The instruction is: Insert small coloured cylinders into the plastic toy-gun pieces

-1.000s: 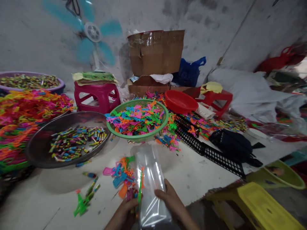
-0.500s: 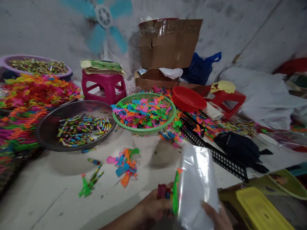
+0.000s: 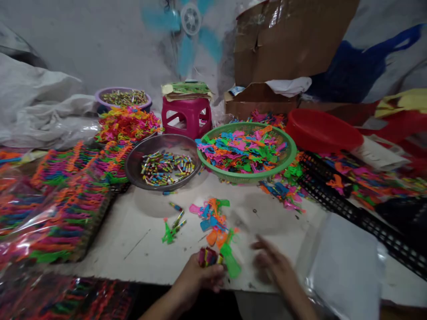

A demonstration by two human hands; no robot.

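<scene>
My left hand (image 3: 203, 273) is closed around a bundle of small colourful foil-wrapped tubes (image 3: 208, 258), held low over the table's near edge. Right beside its fingertips is a green toy gun (image 3: 231, 261); whether they touch, I cannot tell. My right hand (image 3: 273, 262), blurred by motion, hovers to the right with fingers stretched out and nothing visible in them. A small pile of toy guns (image 3: 211, 218) in pink, blue and orange lies ahead of my left hand. Left of that pile are a green toy piece (image 3: 168, 233) and a few loose tubes (image 3: 178, 218). Clear plastic bags (image 3: 347, 262) lie at right.
A metal bowl (image 3: 131, 166) of tubes and a green basket (image 3: 247, 178) of toy guns stand behind. Bagged toys (image 3: 66, 209) fill the left. Black plastic mesh strips (image 3: 353, 204) and a red basin (image 3: 323, 133) are at right. A fan (image 3: 191, 20) stands beyond a pink stool (image 3: 187, 115).
My right hand has let go of the plastic bags, now lying at right, and moved left of them. The green toy gun has come down by the pile. The view has turned left.
</scene>
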